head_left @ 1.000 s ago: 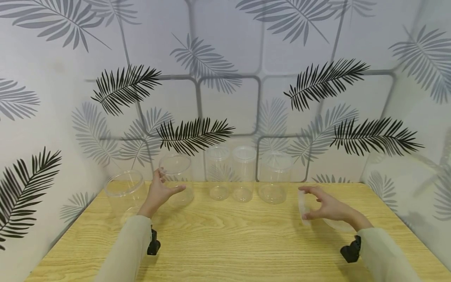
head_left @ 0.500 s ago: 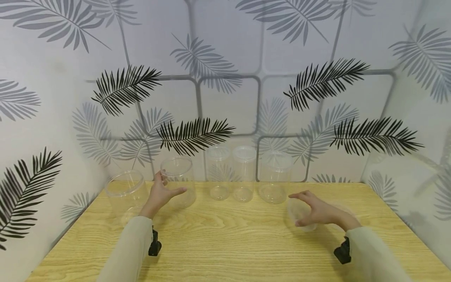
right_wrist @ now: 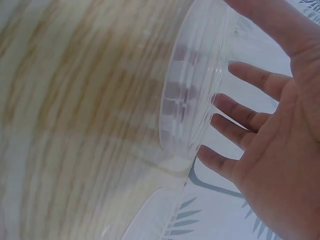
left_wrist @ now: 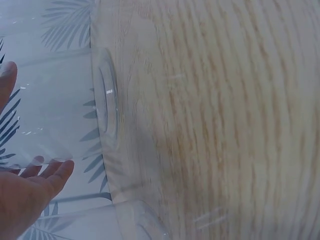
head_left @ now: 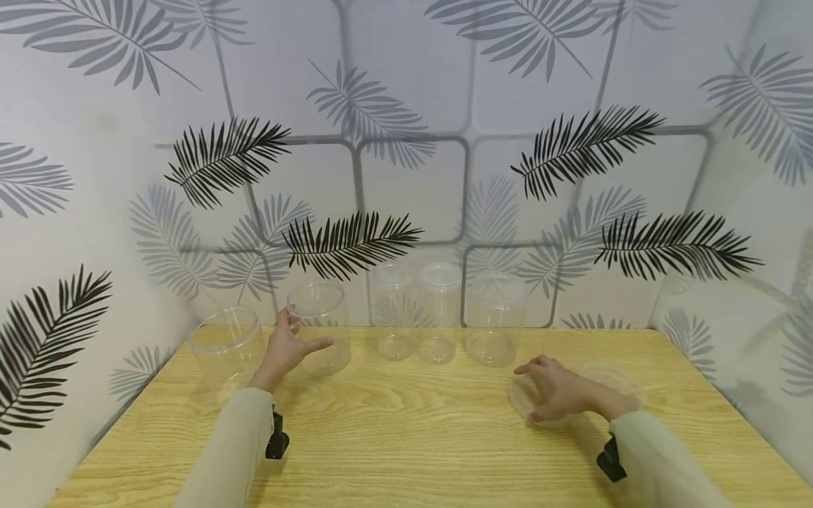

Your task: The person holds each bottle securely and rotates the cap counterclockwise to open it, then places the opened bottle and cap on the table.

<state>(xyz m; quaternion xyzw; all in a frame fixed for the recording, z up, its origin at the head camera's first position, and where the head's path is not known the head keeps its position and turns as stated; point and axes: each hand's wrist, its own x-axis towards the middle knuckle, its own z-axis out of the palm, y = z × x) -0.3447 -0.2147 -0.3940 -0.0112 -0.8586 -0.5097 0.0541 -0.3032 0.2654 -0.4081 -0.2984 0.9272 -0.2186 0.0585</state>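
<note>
- A lid (head_left: pixel 519 401) is grasped low at the worktop (head_left: pixel 406 444) by the right hand (head_left: pixel 559 393).
- A front jar (head_left: pixel 222 346) apparently remains unlidded.
- A second jar (head_left: pixel 325 321), also unlidded, is grasped by the left hand (head_left: pixel 284 353).
- Behind, three jars (head_left: pixel 440 317) are already lidded.

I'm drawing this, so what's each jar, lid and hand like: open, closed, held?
Leftmost jar: open, upright.
Second jar from left: open, upright, held.
Left narrow jar: closed, upright.
Right narrow jar: closed, upright.
Wide jar beside it: closed, upright.
Held lid: gripped by its edge.
Other lid: lying flat, partly hidden.
Left hand: holding second jar.
Right hand: holding one lid.
</note>
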